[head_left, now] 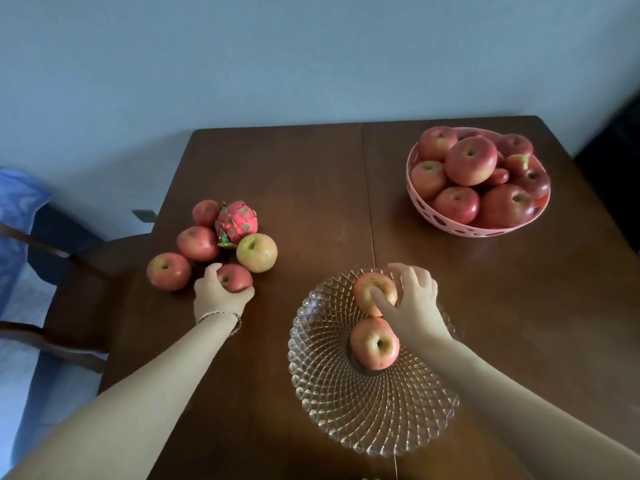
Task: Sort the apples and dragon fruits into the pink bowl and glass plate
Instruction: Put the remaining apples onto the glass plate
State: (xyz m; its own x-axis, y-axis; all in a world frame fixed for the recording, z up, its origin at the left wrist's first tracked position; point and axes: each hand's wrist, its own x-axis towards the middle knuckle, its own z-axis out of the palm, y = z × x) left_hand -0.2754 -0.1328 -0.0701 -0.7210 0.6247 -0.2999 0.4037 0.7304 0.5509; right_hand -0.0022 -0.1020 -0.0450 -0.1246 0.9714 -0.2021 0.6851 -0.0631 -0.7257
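While both of my hands are down on the brown table (pixel 311 188), I can see the pink bowl (pixel 420 202) near its far right corner, heaped with red apples, well apart from everything else. Toward the left edge sits a loose cluster: a dragon fruit (pixel 237 223) pressed between a small red apple (pixel 205 213) behind it, a larger red apple (pixel 198 243) to its left and a greenish apple (pixel 256 252) in front of it, with one more red apple (pixel 168 271) nearest the left edge. Beyond that edge a dark wooden chair (pixel 83 271) stands beside a blue cloth (pixel 17 216). The glass plate (pixel 346 410) lies near the front edge, and two apples touch one another on it: the near apple (pixel 374 342) at its middle and the far apple (pixel 367 289) by its far rim. My right hand (pixel 412 303) reaches over the plate from the right, fingers spread and curled around the far apple, the thumb pressed on its top. My left hand (pixel 216 296), a bracelet (pixel 221 317) at the wrist, stretches to the cluster with the fingers wrapped loosely around a red apple at the front (pixel 237 277), which rests on the table just in front of the greenish apple.
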